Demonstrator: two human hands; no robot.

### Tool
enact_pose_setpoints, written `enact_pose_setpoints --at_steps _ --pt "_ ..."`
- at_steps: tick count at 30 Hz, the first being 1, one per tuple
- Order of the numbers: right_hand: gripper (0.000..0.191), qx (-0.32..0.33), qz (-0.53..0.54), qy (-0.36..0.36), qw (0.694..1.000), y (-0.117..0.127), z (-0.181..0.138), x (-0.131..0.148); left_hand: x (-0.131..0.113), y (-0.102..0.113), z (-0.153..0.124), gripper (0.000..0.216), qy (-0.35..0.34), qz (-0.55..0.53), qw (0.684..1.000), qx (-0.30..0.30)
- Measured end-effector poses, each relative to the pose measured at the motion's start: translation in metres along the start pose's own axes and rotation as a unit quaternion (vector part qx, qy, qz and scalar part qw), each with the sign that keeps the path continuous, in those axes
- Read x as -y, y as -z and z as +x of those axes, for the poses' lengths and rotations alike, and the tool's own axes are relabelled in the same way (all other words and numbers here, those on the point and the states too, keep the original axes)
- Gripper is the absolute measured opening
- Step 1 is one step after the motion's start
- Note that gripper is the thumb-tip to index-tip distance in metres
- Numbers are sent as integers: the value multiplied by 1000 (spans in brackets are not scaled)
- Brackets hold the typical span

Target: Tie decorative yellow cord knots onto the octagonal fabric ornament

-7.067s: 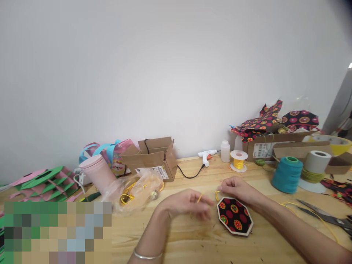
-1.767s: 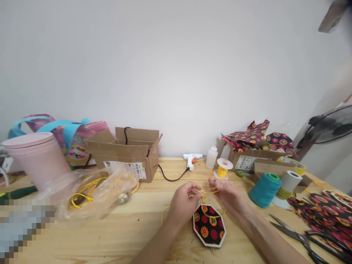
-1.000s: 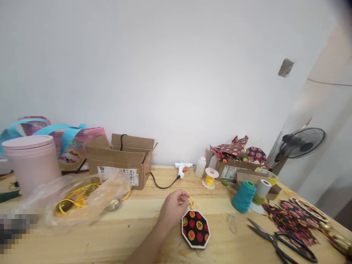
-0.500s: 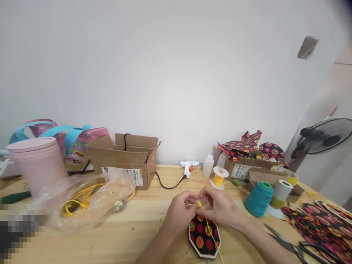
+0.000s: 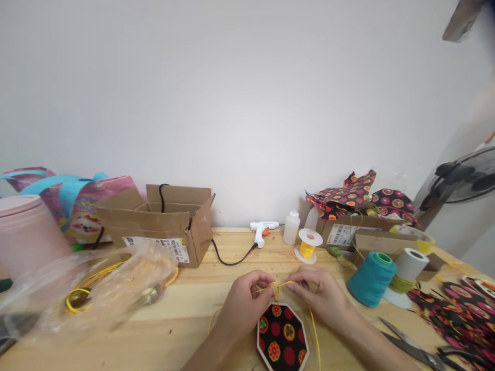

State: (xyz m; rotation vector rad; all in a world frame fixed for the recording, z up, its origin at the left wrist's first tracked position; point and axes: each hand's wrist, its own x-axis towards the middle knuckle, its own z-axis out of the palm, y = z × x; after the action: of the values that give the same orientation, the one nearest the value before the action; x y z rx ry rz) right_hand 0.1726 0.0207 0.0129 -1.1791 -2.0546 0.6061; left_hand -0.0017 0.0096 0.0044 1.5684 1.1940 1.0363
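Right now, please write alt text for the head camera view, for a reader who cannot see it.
Left hand and right hand pinch a knotted yellow cord above a fabric-covered octagon on a wooden table. Behind stand a yellow cord spool, glue gun and teal thread cone.

We see two bare forearms coming up from the near edge, left hand and right hand. No sleeves show on either arm; both are uncovered to the frame edge. Fingers bare, short plain nails. We can't make out any wrist jewellery; the wrists sit low and partly blurred.
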Motion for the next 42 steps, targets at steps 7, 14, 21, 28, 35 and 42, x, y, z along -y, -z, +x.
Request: enact_pose_setpoints --at_steps 7,14,21,28,35,42 --pt "18 -24 143 -80 986 -6 2 0 1 2 2 15 -2 -9 1000 24" --pt "21 -59 266 -149 951 -8 2 1 5 1 3 18 2 -13 1000 21" --pt "22 -70 346 -201 914 -8 1 10 10 1 3 22 15 -3 1000 21" --pt "20 -81 371 -206 902 -5 0 4 8 1 3 26 19 36 999 25" --pt "15 -81 411 -193 887 -6 0 1 7 2 3 27 30 22 999 13" --pt "13 -67 506 -173 842 -5 1 1 9 1 4 26 28 37 999 10"
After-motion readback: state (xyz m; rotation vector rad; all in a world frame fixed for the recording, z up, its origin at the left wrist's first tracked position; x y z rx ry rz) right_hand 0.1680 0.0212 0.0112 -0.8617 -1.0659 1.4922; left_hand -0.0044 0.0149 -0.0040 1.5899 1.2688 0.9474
